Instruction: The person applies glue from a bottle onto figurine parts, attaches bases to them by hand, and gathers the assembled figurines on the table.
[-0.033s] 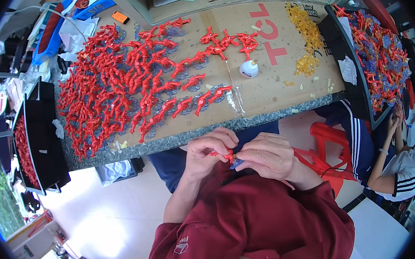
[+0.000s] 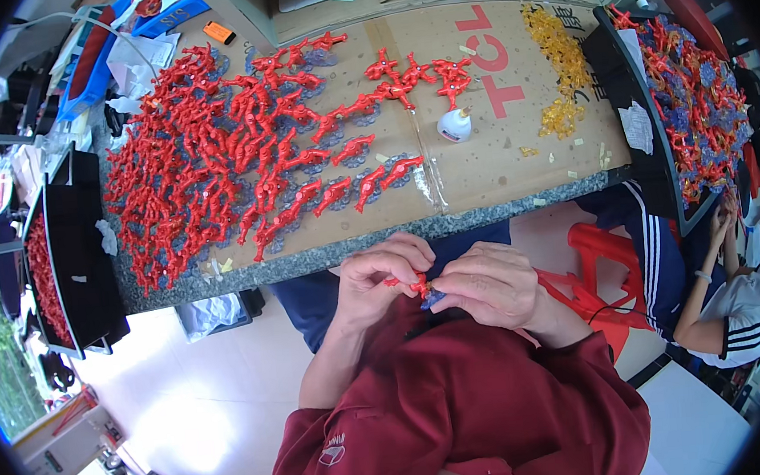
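Observation:
In front of my body, just below the table's near edge, both hands meet around a small red plastic figure (image 2: pixel 419 284). My left hand (image 2: pixel 382 280) pinches its red part between thumb and fingers. My right hand (image 2: pixel 493 287) closes on the figure's other end, where a translucent blue piece (image 2: pixel 434 300) shows beneath the fingertips. The fingers hide much of the figure. On the table lie many similar red figures (image 2: pixel 250 123), a lot of them on translucent blue bases. A small white bottle (image 2: pixel 455 127) with a pointed tip stands upright beyond my hands.
Brown cardboard (image 2: pixel 500 170) covers the stone-edged table. Translucent yellow pieces (image 2: pixel 555 58) lie at the far right. Black bins stand at the left (image 2: pixel 87 260) and right (image 2: pixel 624 102), both holding red parts. A red stool (image 2: pixel 606 251) and a seated person (image 2: pixel 734 317) are at the right.

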The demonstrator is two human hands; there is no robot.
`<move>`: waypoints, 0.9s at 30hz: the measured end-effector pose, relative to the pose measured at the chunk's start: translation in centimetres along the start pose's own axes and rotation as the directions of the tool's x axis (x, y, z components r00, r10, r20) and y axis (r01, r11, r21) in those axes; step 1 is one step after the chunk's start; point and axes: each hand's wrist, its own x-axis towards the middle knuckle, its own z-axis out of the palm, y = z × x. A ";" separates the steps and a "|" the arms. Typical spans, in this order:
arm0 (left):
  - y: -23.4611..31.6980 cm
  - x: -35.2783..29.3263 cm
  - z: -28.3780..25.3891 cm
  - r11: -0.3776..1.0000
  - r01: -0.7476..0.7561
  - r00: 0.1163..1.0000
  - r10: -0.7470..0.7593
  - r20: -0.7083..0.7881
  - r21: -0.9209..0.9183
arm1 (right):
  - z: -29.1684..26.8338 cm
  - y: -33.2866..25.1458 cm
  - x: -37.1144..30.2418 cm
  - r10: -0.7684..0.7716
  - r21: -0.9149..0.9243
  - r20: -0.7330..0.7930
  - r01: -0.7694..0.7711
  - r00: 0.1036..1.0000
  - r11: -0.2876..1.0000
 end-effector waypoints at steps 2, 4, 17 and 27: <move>0.5 0.1 -0.1 0.993 0.032 0.999 -0.034 0.014 0.111 | 0.1 0.3 -0.2 -0.019 0.012 -0.002 0.019 1.000 1.000; -0.2 -0.2 -0.1 0.997 0.069 0.997 -0.068 0.023 -0.036 | 0.3 0.2 -0.3 -0.041 0.027 -0.005 0.041 0.999 0.999; -0.3 0.4 -0.7 0.994 0.019 0.999 -0.022 0.026 0.107 | 0.5 -0.3 -0.6 0.033 -0.094 -0.011 -0.034 0.999 0.995; 0.5 0.4 -0.1 0.970 0.005 1.000 -0.010 0.018 0.243 | 0.6 0.9 -0.9 -0.014 0.030 -0.034 0.015 0.999 0.999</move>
